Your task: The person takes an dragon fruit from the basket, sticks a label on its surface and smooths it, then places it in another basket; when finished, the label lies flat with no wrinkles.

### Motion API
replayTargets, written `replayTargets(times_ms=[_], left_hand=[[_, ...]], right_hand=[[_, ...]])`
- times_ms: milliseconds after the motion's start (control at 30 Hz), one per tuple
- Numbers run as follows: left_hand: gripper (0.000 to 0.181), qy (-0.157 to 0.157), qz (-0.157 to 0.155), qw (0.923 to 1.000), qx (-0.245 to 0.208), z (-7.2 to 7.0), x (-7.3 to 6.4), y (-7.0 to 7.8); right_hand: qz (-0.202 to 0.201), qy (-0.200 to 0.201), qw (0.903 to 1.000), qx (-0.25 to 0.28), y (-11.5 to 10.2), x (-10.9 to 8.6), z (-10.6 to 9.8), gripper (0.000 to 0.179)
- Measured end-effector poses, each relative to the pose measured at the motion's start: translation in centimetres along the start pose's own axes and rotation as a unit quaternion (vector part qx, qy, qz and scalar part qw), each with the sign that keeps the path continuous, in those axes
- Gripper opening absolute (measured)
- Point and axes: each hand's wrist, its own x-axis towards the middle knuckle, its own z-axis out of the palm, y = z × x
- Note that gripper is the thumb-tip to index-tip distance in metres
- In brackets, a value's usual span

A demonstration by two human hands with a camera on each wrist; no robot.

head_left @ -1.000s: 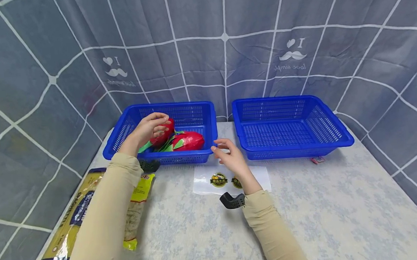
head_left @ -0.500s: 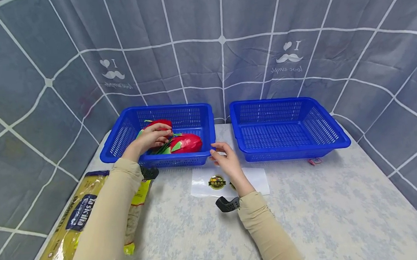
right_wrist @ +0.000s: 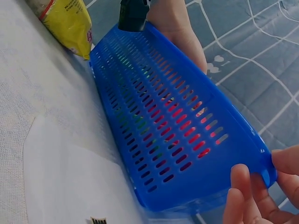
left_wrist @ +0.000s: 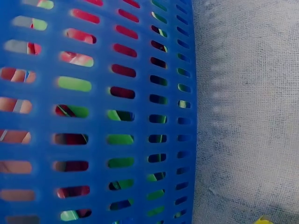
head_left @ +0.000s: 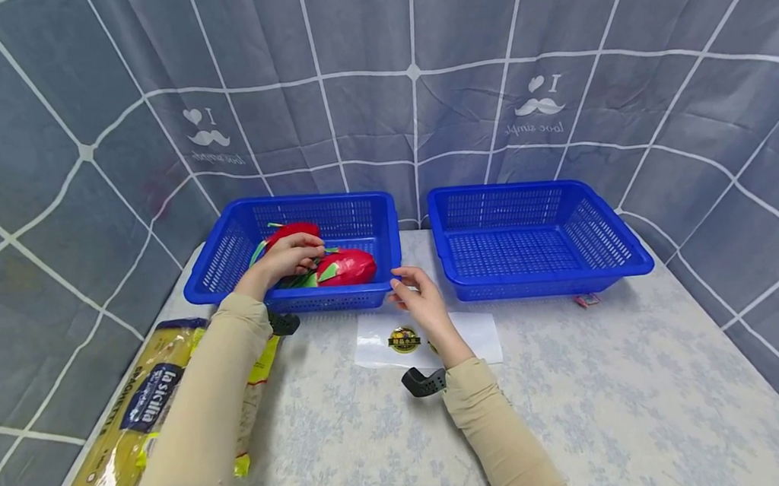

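In the head view my left hand (head_left: 282, 260) reaches into the left blue basket (head_left: 339, 302) with its fingers bent. It is over two red, green-leaved dragon fruits, shiny like toy ones. The front dragon fruit (head_left: 349, 267) lies at its fingertips; the back dragon fruit (head_left: 299, 229) is partly behind the hand. Whether the fingers hold a leaf or stem is hidden. Basket slots fill most of the left wrist view. My right hand (head_left: 423, 301) pinches the same basket's near right corner; the right wrist view has the thumb (right_wrist: 287, 161) on the rim and fingers below.
To the right stands a second blue basket (head_left: 517, 291). A white sheet (head_left: 370, 347) with round labels lies in front. At left are a spaghetti bag (head_left: 113, 448) and a yellow-ended bag (head_left: 248, 410). A small red packet (head_left: 587, 300) lies near the right basket.
My left hand has lowered into the left basket, towards the front dragon fruit. The back dragon fruit now lies farther back. My right hand stays at the basket's corner; the view has shifted slightly.
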Motion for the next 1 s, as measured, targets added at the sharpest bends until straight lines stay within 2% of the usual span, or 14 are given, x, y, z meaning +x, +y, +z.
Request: replayTargets(times_ms=[233, 467, 667, 767, 867, 1000], left_hand=[[0.044, 0.006, 0.006, 0.9989, 0.046, 0.3, 0.3, 0.1], [0.04, 0.017, 0.005, 0.9962, 0.085, 0.6, 0.3, 0.6], [0.033, 0.025, 0.028, 0.996, 0.081, 1.0, 0.5, 0.5], [0.031, 0.033, 0.03, 0.9962, 0.075, 1.1, 0.5, 0.6], [0.031, 0.035, 0.029, 0.9973, 0.058, 1.4, 0.5, 0.9], [0.032, 0.021, 0.029, 0.9993, 0.014, 1.9, 0.5, 1.5]], right_hand=[[-0.008, -0.003, 1.0, -0.001, -0.1, 0.0, 0.0, 0.028], [0.005, -0.006, 0.9999, 0.008, -0.1, 0.1, 0.0, 0.027], [-0.004, -0.009, 0.9999, 0.012, 0.1, 0.2, 0.0, 0.027], [-0.006, -0.011, 0.9998, 0.012, 0.2, 0.1, 0.0, 0.027], [-0.008, -0.014, 0.9998, 0.009, 0.2, 0.1, 0.0, 0.027], [-0.011, -0.017, 0.9998, 0.009, 0.2, 0.1, -0.1, 0.028]])
